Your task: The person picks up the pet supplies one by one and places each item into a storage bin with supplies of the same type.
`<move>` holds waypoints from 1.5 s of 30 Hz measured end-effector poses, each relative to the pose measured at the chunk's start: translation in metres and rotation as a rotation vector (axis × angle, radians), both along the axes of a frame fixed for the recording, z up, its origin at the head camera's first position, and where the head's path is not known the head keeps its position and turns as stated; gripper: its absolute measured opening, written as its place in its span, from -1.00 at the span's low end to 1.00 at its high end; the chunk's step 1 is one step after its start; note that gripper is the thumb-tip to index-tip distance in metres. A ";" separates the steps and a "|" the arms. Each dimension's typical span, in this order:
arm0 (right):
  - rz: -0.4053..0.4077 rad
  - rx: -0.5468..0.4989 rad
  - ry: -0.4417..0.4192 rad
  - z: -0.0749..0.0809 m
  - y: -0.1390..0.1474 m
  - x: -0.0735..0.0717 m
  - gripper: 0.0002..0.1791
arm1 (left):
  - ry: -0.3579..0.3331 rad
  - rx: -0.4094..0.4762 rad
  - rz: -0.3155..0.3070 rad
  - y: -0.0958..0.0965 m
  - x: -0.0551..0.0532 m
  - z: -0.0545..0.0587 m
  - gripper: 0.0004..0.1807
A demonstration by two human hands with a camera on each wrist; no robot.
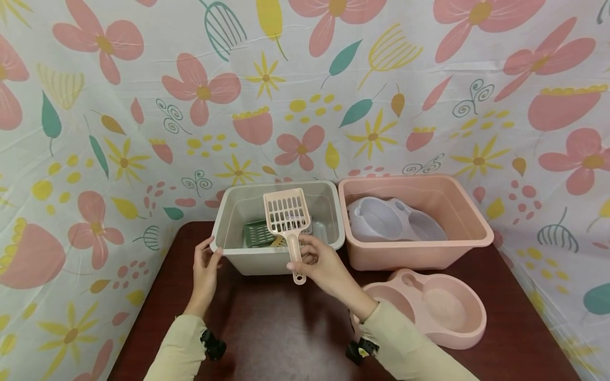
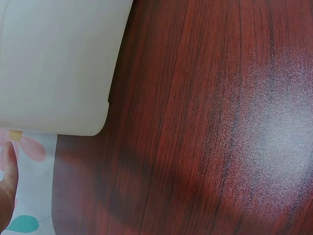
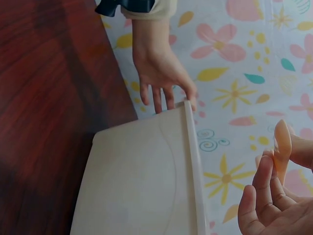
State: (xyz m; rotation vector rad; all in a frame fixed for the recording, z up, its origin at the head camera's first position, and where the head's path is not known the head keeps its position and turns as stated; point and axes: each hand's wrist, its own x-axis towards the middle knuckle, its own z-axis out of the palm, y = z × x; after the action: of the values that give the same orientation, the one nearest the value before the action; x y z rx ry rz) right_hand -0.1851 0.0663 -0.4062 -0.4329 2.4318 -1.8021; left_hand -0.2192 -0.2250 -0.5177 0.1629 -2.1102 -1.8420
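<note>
Beyond the grip of your right hand (image 1: 324, 264), the raised scoop (image 1: 292, 234) partly hides a green scoop (image 1: 256, 234) and a yellow piece (image 1: 278, 242) too covered to identify. Right of the grip, your sleeve (image 1: 412, 341) covers part of the pink bowl (image 1: 448, 312). The left wrist view crops your left hand (image 2: 7, 191).

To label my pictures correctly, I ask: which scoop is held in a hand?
The peach scoop, gripped in the right hand; the green scoop instead lies inside the grey tub.

Can see a peach litter scoop (image 1: 290, 234) raised slotted-head-up, apparently clear of the near rim of a light-grey, open-topped litter box (image 1: 259, 262).
</note>
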 end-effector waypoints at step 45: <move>-0.097 0.076 -0.061 -0.012 0.012 -0.052 -0.40 | -0.020 0.044 -0.032 0.008 0.012 0.027 -0.52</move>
State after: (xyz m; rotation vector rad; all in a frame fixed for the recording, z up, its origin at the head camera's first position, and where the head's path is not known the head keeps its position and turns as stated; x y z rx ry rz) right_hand -0.2368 0.0784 -0.4182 -0.2544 2.5096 -1.7244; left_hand -0.2072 -0.2166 -0.4911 0.1596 -2.0986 -1.9143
